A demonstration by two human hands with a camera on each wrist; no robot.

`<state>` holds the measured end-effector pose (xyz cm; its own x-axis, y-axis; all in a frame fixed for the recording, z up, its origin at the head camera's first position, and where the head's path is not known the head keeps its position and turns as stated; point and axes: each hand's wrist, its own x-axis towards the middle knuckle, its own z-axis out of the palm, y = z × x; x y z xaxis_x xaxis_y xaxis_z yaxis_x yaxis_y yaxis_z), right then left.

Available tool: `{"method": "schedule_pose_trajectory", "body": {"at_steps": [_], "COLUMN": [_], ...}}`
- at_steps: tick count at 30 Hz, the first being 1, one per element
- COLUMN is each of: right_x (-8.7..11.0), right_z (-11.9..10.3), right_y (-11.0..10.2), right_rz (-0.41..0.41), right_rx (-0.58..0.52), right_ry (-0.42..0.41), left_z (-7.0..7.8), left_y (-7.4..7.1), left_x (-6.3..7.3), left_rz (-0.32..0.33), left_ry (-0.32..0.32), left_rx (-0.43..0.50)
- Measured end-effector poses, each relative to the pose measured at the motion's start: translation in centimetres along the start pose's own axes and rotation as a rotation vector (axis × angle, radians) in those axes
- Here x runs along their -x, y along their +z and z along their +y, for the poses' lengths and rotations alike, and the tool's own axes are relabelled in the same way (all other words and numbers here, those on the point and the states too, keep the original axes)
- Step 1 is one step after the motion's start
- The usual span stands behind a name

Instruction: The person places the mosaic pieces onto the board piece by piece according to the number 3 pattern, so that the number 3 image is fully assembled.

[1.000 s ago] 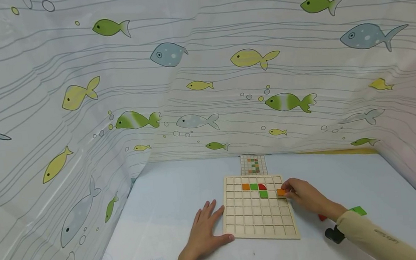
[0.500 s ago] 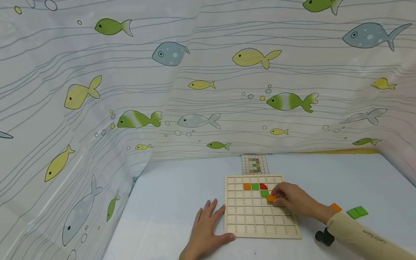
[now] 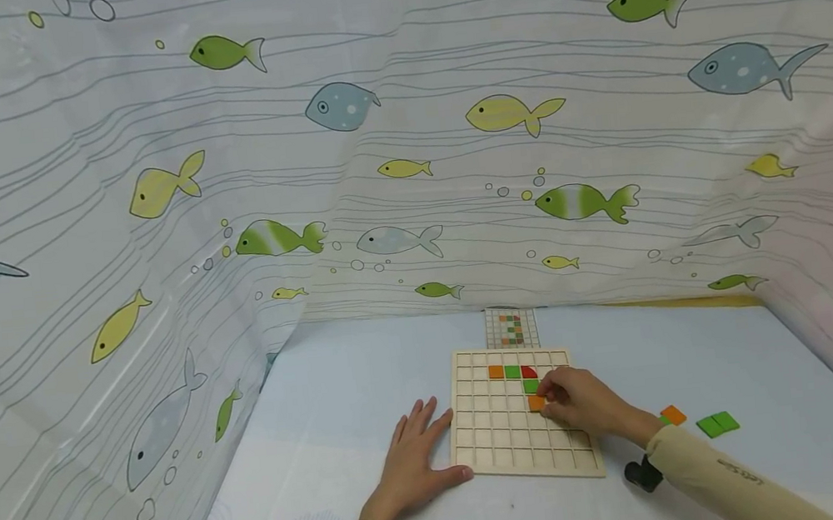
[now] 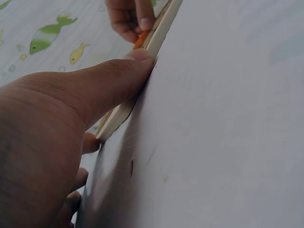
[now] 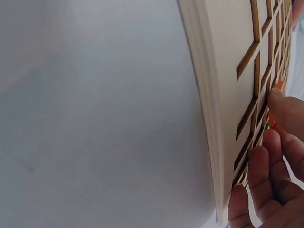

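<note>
A wooden grid board (image 3: pixel 506 448) lies on the table. My left hand (image 3: pixel 415 465), fingers spread, touches its left edge, with the thumb at the near left corner; in the left wrist view that thumb (image 4: pixel 118 76) rests on the board's edge. My right hand (image 3: pixel 588 402) pinches an orange square tile (image 3: pixel 536 403) between thumb and fingers, right at a cell below a green tile (image 3: pixel 531 386). Above that green tile sits a red tile with a rounded corner (image 3: pixel 529 372). To its left in the same row are another green tile (image 3: pixel 513 372) and an orange tile (image 3: pixel 497 372).
Behind the board lies a small printed grid card (image 3: pixel 511 330) with a coloured pattern. On the table at the right are loose green tiles (image 3: pixel 718 424) and an orange tile (image 3: pixel 673 414), with another green one partly hidden by the right sleeve. A fish-patterned sheet (image 3: pixel 411 202) surrounds the table.
The right hand has brought the orange tile from the board's right side leftward and slightly nearer, down to the cell under the green tile. The left hand has stayed in place.
</note>
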<state>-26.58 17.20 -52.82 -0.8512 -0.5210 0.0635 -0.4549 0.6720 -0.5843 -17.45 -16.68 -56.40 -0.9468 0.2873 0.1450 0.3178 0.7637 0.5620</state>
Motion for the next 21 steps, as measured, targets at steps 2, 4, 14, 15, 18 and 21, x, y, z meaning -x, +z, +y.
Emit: {"method": "schedule_pose_trajectory", "body": {"at_steps": [2, 4, 14, 15, 18, 21], "right_x": [-0.1, -0.19, -0.34, -0.35, -0.38, -0.37], "right_z": [0.0, 0.05, 0.42, 0.46, 0.59, 0.68], "right_y": [0.03, 0.06, 0.14, 0.15, 0.16, 0.18], "right_rz": [0.0, -0.003, -0.012, -0.011, -0.009, -0.006], "right_rx": [0.003, 0.0, -0.03, -0.032, -0.037, -0.049], "right_ry": [0.007, 0.013, 0.005, 0.005, 0.001, -0.003], "left_z": [-0.02, -0.04, 0.26, 0.27, 0.29, 0.24], "left_y": [0.0, 0.02, -0.07, -0.08, -0.1, -0.09], "left_x": [-0.03, -0.05, 0.07, 0.07, 0.09, 0.09], "left_rz": [0.0, -0.002, -0.004, -0.005, -0.006, -0.008], "left_ry": [0.001, -0.001, -0.011, -0.013, -0.015, -0.015], "left_rx": [-0.003, -0.004, -0.005, -0.006, -0.008, -0.003]}}
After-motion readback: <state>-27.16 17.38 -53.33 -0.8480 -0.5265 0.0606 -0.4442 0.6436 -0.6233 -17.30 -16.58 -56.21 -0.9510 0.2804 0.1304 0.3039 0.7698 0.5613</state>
